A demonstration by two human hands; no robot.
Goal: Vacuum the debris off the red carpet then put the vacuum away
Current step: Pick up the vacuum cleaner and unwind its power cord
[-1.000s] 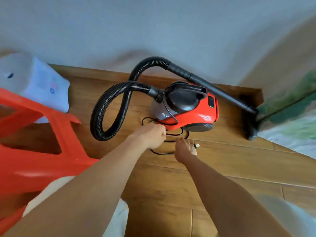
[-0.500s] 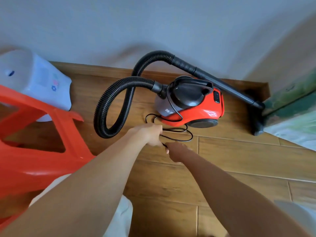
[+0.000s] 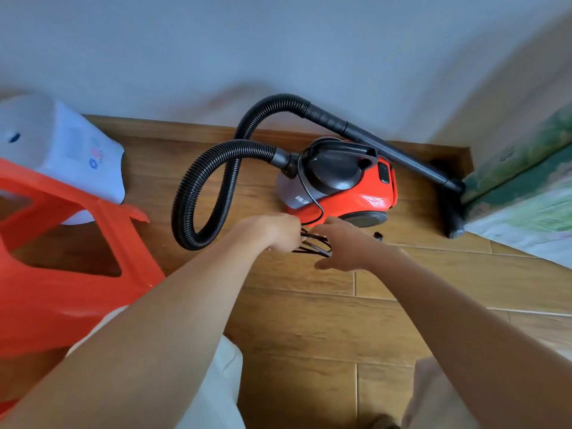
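Note:
A red and black canister vacuum (image 3: 349,187) sits on the wooden floor by the white wall. Its ribbed black hose (image 3: 198,193) loops to the left, and its wand runs right to the floor head (image 3: 452,218) in the corner. The thin black power cord (image 3: 312,246) is gathered in loops between my hands, just in front of the vacuum. My left hand (image 3: 272,232) is closed on one end of the loops. My right hand (image 3: 349,246) holds the other end, fingers curled round the strands. The plug (image 3: 377,235) lies on the floor beside my right hand. No red carpet is in view.
A red plastic stool (image 3: 62,264) stands close at my left. Behind it a white and pale blue appliance (image 3: 65,153) sits against the wall. A green patterned cloth (image 3: 526,193) hangs at the right edge. Wooden floor (image 3: 309,320) stretches toward me.
My hands have bunched the loose cord off the floor into loops between them. My right hand moved forward and right, toward the vacuum. The vacuum has not moved.

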